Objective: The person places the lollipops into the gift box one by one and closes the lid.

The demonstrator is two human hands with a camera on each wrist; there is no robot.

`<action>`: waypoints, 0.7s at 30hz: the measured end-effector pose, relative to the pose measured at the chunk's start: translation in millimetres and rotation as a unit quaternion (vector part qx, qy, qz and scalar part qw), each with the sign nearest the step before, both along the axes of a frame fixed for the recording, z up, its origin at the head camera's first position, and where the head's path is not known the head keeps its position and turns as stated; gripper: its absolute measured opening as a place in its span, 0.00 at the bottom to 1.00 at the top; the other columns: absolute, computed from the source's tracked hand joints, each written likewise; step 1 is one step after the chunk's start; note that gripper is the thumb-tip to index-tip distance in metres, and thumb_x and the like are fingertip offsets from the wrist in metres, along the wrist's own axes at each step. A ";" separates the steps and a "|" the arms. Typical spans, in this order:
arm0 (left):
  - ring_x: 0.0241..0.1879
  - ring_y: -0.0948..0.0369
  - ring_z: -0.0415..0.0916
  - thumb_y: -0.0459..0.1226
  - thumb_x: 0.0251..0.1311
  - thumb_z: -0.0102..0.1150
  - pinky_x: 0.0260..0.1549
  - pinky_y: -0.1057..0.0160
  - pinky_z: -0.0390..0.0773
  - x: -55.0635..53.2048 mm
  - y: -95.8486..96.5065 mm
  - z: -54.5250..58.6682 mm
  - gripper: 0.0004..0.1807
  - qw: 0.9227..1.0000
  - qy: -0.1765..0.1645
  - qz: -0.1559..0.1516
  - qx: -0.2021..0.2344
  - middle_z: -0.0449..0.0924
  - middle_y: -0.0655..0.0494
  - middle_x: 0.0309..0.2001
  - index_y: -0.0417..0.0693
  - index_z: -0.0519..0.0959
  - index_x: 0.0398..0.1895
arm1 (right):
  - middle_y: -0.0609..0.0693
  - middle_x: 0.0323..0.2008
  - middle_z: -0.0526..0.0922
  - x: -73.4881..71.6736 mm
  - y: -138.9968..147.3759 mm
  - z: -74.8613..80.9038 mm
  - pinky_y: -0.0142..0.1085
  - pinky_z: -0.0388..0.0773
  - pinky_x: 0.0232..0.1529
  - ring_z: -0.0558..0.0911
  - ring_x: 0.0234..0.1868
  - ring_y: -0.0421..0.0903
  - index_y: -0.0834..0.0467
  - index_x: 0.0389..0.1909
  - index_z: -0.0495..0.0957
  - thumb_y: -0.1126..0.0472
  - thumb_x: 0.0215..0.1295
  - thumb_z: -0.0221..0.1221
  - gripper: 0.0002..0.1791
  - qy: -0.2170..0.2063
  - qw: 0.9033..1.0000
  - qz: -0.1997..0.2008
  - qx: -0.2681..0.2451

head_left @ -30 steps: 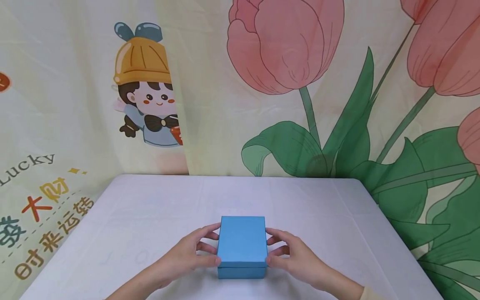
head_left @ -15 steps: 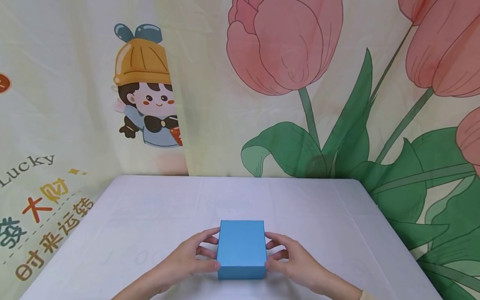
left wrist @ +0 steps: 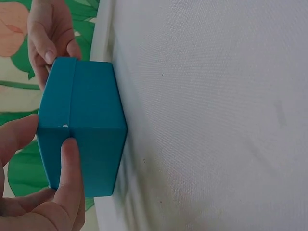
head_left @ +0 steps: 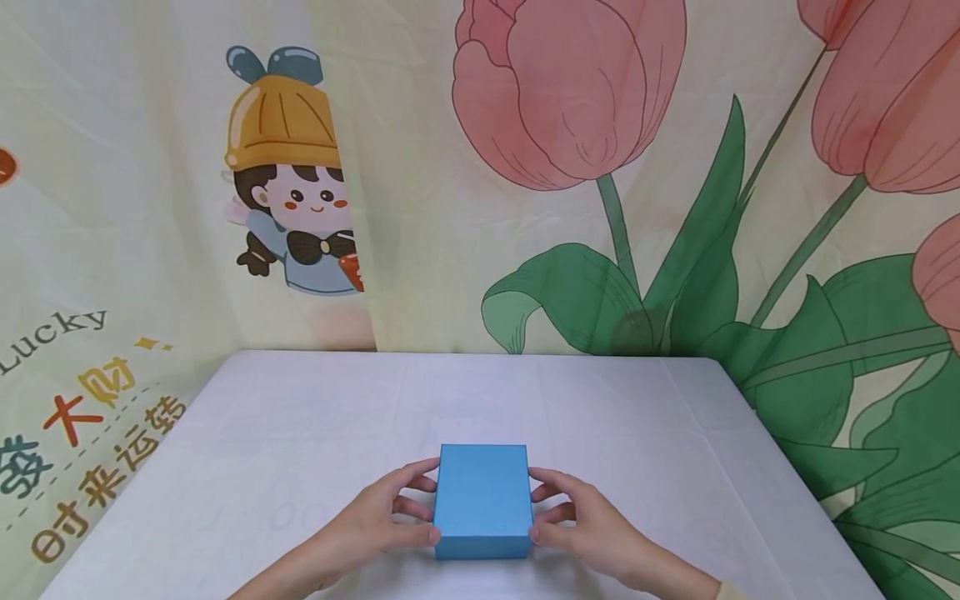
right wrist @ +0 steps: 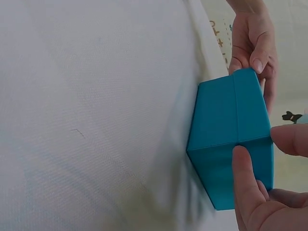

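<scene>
A blue box with a lift-off lid (head_left: 483, 492) stands near the front middle of the table. Its base (left wrist: 97, 96) shows below the lid's edge in both wrist views, with a thin seam between the two parts. My left hand (head_left: 366, 518) holds the lid along the left side, thumb by the front corner and fingers spread toward the back. On the opposite side, my right hand (head_left: 594, 521) grips the lid in the same manner. The inside of the box is hidden.
White cloth covers the table (head_left: 315, 400). Behind it hangs a curtain (head_left: 412, 208) printed with tulips and a cartoon figure. A light sleeve edge (head_left: 727, 590) shows at the right forearm.
The lid has come down over the base, and the seam seen on the front face a second ago no longer shows in the head view. Both hands have lowered slightly with it.
</scene>
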State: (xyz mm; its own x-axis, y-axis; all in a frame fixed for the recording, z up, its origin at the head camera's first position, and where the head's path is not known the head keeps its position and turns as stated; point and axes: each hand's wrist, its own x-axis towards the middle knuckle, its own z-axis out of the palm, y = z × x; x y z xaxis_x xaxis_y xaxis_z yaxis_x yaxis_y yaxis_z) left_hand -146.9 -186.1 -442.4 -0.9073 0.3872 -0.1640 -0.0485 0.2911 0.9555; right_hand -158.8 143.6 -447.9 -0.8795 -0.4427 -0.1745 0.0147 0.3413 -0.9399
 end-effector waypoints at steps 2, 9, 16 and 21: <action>0.58 0.54 0.79 0.39 0.59 0.78 0.45 0.58 0.84 -0.4 -0.1 -0.9 0.51 1.000 -0.001 0.000 -0.002 0.70 0.46 0.70 0.53 0.61 0.84 | 0.53 0.58 0.79 -0.1 0.0 -0.3 0.42 0.86 0.51 0.85 0.52 0.48 0.59 0.80 0.65 0.61 0.65 0.72 0.43 -0.001 1.000 0.000 0.000; 0.57 0.54 0.80 0.40 0.59 0.78 0.45 0.60 0.84 0.1 -0.4 -3.3 0.51 1.000 -0.001 -0.005 -0.004 0.70 0.46 0.70 0.52 0.61 0.84 | 0.53 0.58 0.79 1.1 -0.4 -3.6 0.41 0.86 0.50 0.85 0.51 0.48 0.59 0.80 0.65 0.61 0.66 0.72 0.43 -0.002 1.000 0.000 0.006; 0.57 0.54 0.80 0.39 0.59 0.77 0.45 0.60 0.84 -0.6 -2.3 -5.5 0.51 1.000 0.000 -0.008 -0.003 0.70 0.45 0.70 0.51 0.60 0.84 | 0.53 0.58 0.79 1.8 -1.5 -4.2 0.37 0.85 0.49 0.85 0.51 0.48 0.59 0.80 0.65 0.62 0.65 0.72 0.43 0.001 1.000 0.001 -0.006; 0.56 0.55 0.81 0.37 0.60 0.77 0.44 0.61 0.84 -1.8 -2.4 -8.7 0.52 1.000 0.004 -0.012 -0.002 0.70 0.44 0.70 0.48 0.58 0.84 | 0.53 0.57 0.79 1.5 -1.3 -5.1 0.36 0.85 0.48 0.85 0.51 0.48 0.59 0.80 0.65 0.63 0.65 0.72 0.44 -0.001 1.000 0.003 -0.009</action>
State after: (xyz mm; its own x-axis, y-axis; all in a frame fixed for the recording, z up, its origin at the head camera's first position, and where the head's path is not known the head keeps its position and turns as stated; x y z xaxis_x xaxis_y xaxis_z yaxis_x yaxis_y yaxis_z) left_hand -148.7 -188.5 -451.2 -0.8990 0.4082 -0.1588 -0.0340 0.2964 0.9544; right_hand -157.3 142.4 -453.0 -0.8765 -0.4511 -0.1683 0.0146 0.3244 -0.9458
